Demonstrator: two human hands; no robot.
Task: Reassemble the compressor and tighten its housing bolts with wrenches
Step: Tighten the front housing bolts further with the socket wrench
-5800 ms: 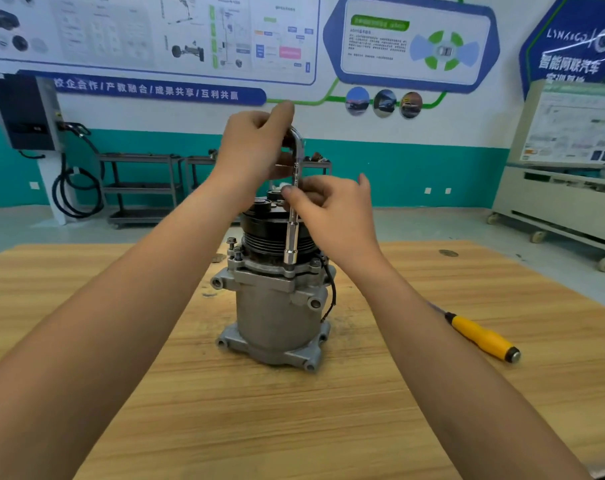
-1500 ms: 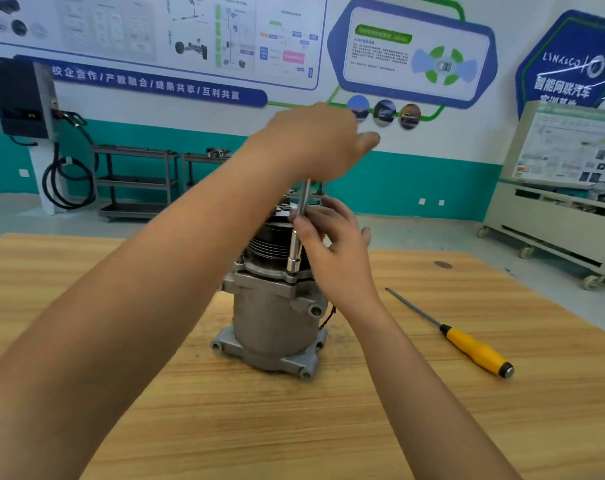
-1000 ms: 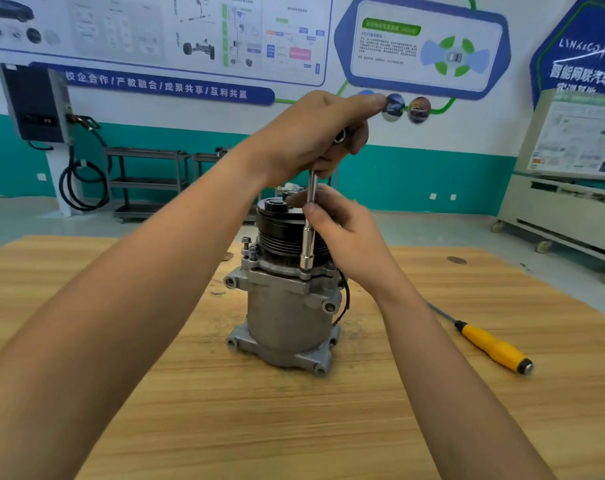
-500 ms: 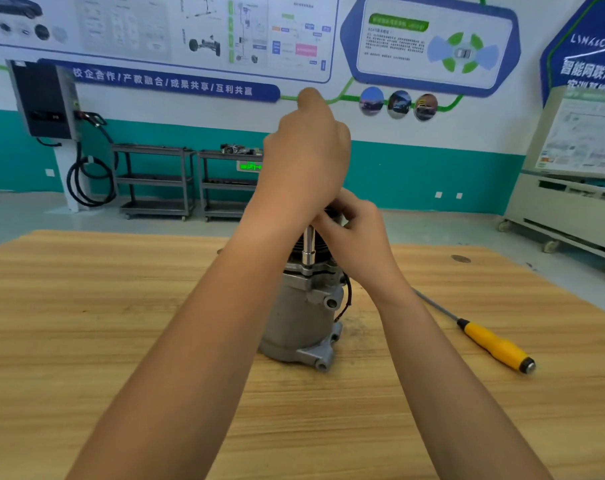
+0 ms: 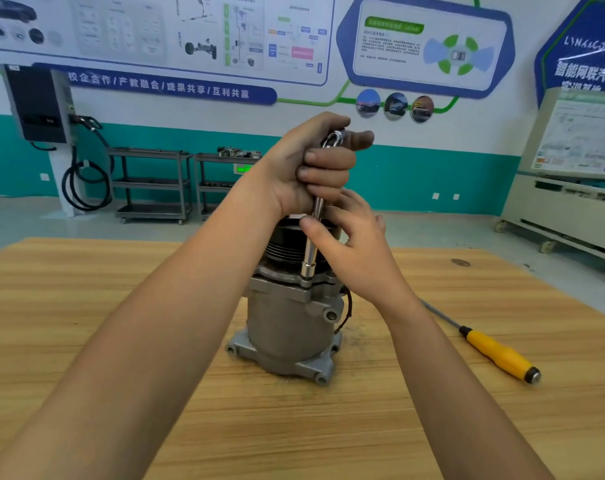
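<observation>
Left hand [image 5: 311, 171]: clenched round the bent top end of the wrench [image 5: 310, 247], fingers wrapped, chrome elbow poking out above the knuckles. Right hand [image 5: 360, 254]: just below and right of the left, thumb [image 5: 309, 225] against the shaft with the fingers behind it. Reads as a steadying pinch at mid-shaft.

The wrench runs straight down from the left fist, past the right thumb. Its socket end sits on the flange of the compressor [image 5: 287, 320], directly under both hands. The housing bolt is under the socket and mostly hidden, so I can't tell how far down it is. The black pulley [image 5: 283, 247] is just behind the shaft, close to the right thumb and under the left palm. The compressor stands upright on its base on the table [image 5: 86, 289], between the two forearms.

Risks, as a judgement:
- The shaft leans slightly. If the left hand pulls sideways while turning, the socket could ride off the bolt head and round it.
- Nothing clamps the compressor and neither hand holds the body. Torque at that height could twist or tip it on the wood.
- A slip would drive the knuckles into the pulley edge.
- The dark wire below the right wrist could snag.

A yellow-handled screwdriver [image 5: 498, 353] lies on the table, well right of the right forearm and out of play.
</observation>
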